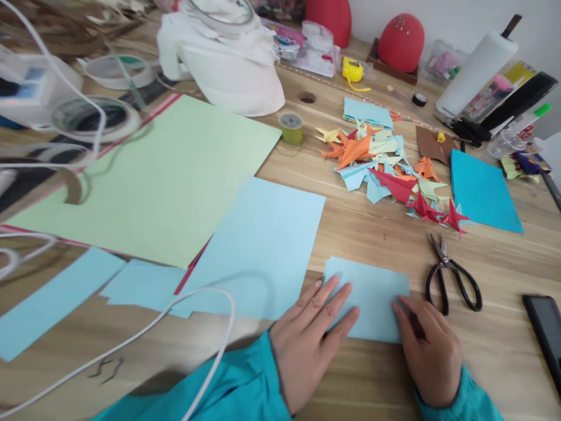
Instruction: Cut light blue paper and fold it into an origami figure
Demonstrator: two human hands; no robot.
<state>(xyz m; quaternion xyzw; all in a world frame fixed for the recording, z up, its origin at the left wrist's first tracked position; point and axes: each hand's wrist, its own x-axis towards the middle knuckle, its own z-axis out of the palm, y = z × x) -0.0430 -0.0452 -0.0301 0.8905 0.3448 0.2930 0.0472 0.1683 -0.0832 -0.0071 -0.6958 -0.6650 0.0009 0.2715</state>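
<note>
The wooden table (372, 234) carries black scissors (453, 280). Just left of them lies a small blue sheet (372, 292), beyond them a heap of folded paper shapes (385, 169), and right of them a phone (546, 330).

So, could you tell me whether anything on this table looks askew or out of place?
Nothing damaged. The origami figures lie in a jumbled heap, and the light blue sheet sits crooked against the green sheet.

The left hand (313, 336) lies flat, palm down, fingers spread over the left edge of the small blue sheet (372, 289). The right hand (427, 351) presses bent fingertips on the sheet's lower right corner.
</note>
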